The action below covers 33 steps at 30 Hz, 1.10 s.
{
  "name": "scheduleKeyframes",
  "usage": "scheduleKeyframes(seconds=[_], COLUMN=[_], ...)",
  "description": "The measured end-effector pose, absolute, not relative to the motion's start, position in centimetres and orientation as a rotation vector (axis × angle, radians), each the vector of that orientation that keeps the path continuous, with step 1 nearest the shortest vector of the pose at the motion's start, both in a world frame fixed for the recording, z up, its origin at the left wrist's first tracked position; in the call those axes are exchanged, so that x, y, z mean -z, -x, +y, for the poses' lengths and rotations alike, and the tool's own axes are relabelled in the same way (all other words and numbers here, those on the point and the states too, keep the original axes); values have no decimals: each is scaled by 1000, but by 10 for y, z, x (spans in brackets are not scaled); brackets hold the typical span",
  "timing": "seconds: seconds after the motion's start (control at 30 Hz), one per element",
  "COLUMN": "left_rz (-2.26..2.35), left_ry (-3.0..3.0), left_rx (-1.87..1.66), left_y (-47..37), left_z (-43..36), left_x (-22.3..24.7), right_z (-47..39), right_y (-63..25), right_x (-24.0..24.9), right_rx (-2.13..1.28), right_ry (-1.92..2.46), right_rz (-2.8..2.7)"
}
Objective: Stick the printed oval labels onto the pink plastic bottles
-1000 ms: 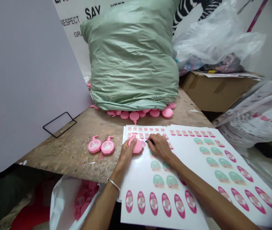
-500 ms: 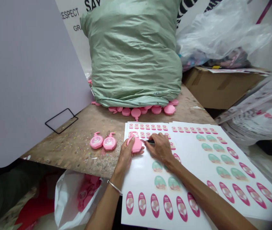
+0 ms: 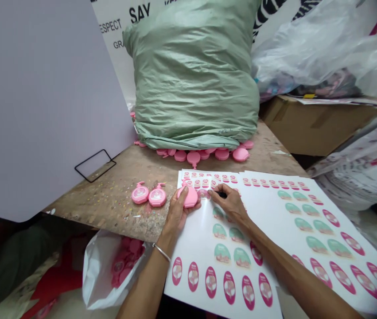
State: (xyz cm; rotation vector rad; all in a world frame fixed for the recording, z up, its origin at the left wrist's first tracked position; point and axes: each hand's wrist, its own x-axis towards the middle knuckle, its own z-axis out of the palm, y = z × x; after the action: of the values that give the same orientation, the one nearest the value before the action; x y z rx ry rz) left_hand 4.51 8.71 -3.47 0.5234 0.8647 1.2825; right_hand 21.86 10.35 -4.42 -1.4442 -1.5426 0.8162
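My left hand [image 3: 176, 210] grips a pink toy pump bottle [image 3: 188, 197], its plain side facing up, over the sticker sheet [image 3: 191, 235]. Just right of it, the fingertips of my right hand [image 3: 230, 201] pinch a pink oval sticker [image 3: 203, 193] by its edge. A black tool [image 3: 221, 194], perhaps a cutter or tweezers, is tucked in the same hand, mostly hidden by the fingers. The sticker is close beside the bottle; whether they touch I cannot tell. Left of my hands lie two labelled pink toy bottles [image 3: 157, 195] on the table.
Another sticker sheet [image 3: 268, 230] lies at the right. A big green sack [image 3: 195, 79] stands at the back, several pink bottles [image 3: 221, 154] along its base. A white bag [image 3: 91, 274] with pink pieces hangs below the table edge. A cardboard box [image 3: 308, 124] stands back right.
A pink oval sticker now shows in my right fingertips, beside the bottle. The black tool, which pointed toward the bottle before, is now drawn back into my hand. The view has shifted slightly.
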Motion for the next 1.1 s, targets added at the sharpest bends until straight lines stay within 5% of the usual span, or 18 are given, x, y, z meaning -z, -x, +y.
scheduleKeyframes(seconds=[1.1], left_rz=[846], left_ry=[-506], left_rx=[-1159], left_y=[-59], left_z=[38], left_x=[-1], right_z=[49], right_y=[-205], right_x=[-9], right_rx=[-1030], right_ry=[1286], right_rz=[-1514])
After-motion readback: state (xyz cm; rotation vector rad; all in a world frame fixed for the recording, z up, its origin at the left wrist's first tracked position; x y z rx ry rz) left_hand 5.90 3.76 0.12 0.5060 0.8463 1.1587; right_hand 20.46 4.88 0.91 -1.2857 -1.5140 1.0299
